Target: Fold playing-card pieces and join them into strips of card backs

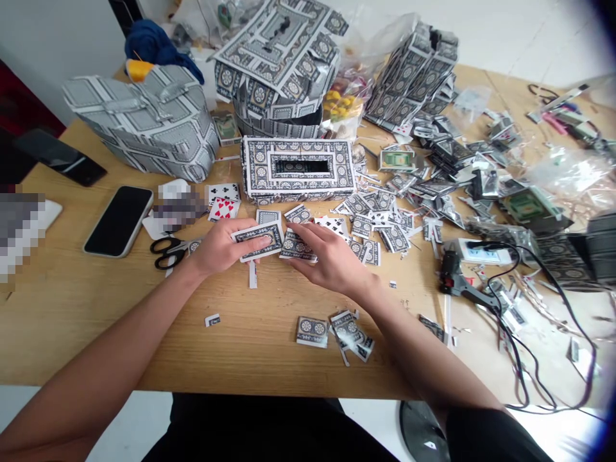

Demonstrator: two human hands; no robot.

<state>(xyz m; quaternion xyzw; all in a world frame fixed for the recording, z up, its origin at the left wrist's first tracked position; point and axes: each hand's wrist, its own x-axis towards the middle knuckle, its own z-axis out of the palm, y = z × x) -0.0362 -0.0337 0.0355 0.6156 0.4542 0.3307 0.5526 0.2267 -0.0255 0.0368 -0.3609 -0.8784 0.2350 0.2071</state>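
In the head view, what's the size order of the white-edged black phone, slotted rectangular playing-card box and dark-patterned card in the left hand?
1. Slotted box
2. Black phone
3. Card in left hand

This looks like a craft workshop: a pale wooden worktop (pixel 255 356) carries a black glue gun (pixel 462 287), black-handled scissors (pixel 169 252), a rectangular patterned-card box (pixel 298 185) and scattered black-and-white card scraps (pixel 396 239).
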